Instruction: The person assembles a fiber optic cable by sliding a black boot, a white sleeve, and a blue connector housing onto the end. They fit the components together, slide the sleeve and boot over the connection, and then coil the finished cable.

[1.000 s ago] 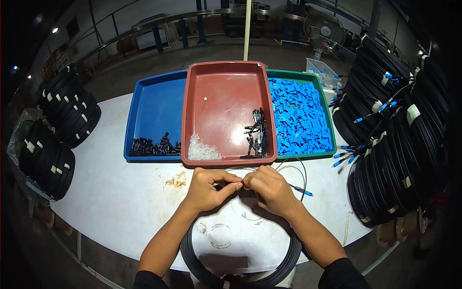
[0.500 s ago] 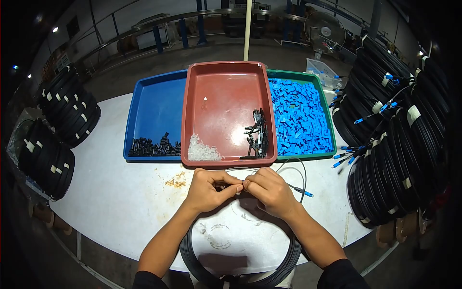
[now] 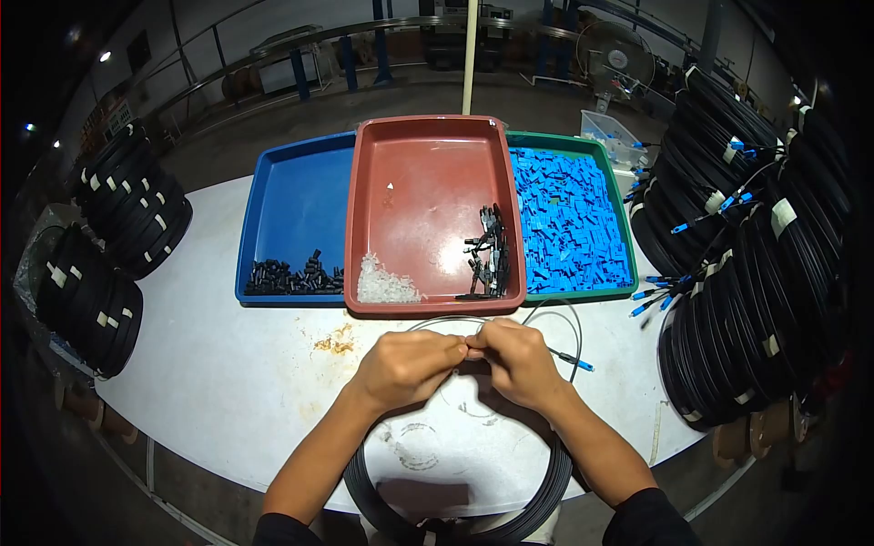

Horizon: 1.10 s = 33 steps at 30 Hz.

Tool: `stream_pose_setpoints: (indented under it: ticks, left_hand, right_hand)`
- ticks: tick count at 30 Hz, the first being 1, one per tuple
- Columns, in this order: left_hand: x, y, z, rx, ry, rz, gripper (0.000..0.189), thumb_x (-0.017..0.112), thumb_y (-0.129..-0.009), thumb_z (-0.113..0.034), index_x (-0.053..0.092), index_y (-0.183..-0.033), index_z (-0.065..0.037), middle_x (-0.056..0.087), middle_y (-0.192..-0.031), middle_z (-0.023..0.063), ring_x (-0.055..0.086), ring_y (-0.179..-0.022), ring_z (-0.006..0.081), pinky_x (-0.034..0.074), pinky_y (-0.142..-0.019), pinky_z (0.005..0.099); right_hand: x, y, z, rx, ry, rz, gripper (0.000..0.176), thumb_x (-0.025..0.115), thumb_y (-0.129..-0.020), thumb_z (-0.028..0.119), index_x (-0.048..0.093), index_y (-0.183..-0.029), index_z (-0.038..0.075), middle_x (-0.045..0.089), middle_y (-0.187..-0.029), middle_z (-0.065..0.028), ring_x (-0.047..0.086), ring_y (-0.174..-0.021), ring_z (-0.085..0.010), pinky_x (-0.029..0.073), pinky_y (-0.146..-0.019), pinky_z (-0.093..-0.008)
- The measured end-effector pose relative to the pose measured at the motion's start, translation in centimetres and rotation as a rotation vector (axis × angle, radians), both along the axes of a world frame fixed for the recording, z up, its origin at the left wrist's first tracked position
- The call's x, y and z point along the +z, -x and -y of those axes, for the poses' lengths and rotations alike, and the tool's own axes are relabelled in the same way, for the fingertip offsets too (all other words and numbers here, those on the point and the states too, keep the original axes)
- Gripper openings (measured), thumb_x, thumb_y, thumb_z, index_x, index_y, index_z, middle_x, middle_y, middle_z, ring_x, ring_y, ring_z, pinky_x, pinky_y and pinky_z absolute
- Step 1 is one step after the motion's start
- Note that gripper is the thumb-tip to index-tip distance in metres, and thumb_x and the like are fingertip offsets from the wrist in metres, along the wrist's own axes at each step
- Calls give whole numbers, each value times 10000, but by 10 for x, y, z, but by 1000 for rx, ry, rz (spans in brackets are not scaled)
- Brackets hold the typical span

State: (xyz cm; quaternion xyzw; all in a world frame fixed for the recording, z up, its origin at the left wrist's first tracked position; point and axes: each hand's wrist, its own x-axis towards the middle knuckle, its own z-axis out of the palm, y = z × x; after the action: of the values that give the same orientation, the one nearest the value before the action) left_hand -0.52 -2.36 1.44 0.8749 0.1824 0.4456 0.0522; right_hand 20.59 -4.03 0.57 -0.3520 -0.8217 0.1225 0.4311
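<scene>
My left hand (image 3: 411, 366) and my right hand (image 3: 521, 358) meet at the fingertips above the table, just in front of the red tray. Both are closed in a pinch, and whatever lies between the fingers is too small and covered to make out. A thin cable (image 3: 428, 320) runs behind the hands and loops out to the right. Near that loop, a blue connector (image 3: 583, 366) on a cable end rests on the table. Below my hands and between my forearms lies a coil of black cable (image 3: 362, 473), partly over the front edge.
The red tray (image 3: 437, 124) holds clear small pieces (image 3: 384, 284) and black parts (image 3: 492, 250). A blue tray (image 3: 250, 227) contains black sleeves (image 3: 305, 276); a green tray (image 3: 628, 241) contains blue connector parts (image 3: 569, 218). Stacked cable coils stand left (image 3: 132, 205) and right (image 3: 756, 309).
My left hand has rolled over so its back faces up more, its fingers closer together. The fingertips of both hands have shifted slightly right, still meeting.
</scene>
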Motion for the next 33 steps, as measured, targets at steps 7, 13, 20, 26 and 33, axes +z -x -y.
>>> stream_pose_setpoints:
  ticks: [7,13,20,26,33]
  left_hand:
    - [-10,7,-5,34,290,106,252,845,-761,-16,778,-1005,-18,789,-892,106,763,-726,207,613,-688,298]
    - [-9,6,-3,108,401,243,320,837,-787,15,739,-1091,18,788,-911,128,783,-861,198,619,-769,278]
    - [-16,8,-4,101,515,275,264,833,-798,41,583,-852,-23,761,-874,119,780,-893,209,620,-736,277]
    - [-20,11,-7,84,361,236,321,834,-813,23,530,-750,-57,740,-741,96,785,-828,211,613,-659,263]
    - [-13,11,-5,127,341,210,289,870,-756,-12,602,-653,-50,716,-645,75,742,-638,143,545,-544,256]
  right_hand:
    - [7,-9,-4,63,92,90,138,736,-873,26,650,-978,1,719,-875,-149,712,-757,-306,549,-680,-367]
    - [6,-18,-9,84,7,89,335,743,-783,-33,678,-1106,34,726,-885,-120,713,-788,-303,557,-716,-392]
    - [9,-23,-10,140,-59,189,467,725,-716,-22,701,-1170,89,709,-836,-94,695,-763,-279,566,-699,-392]
    - [4,-18,-11,105,-73,220,453,712,-730,-11,714,-1170,99,695,-848,-80,688,-754,-278,562,-674,-387]
    - [1,-10,-7,111,-80,170,461,724,-714,-5,725,-1159,115,703,-898,-66,688,-802,-282,558,-716,-389]
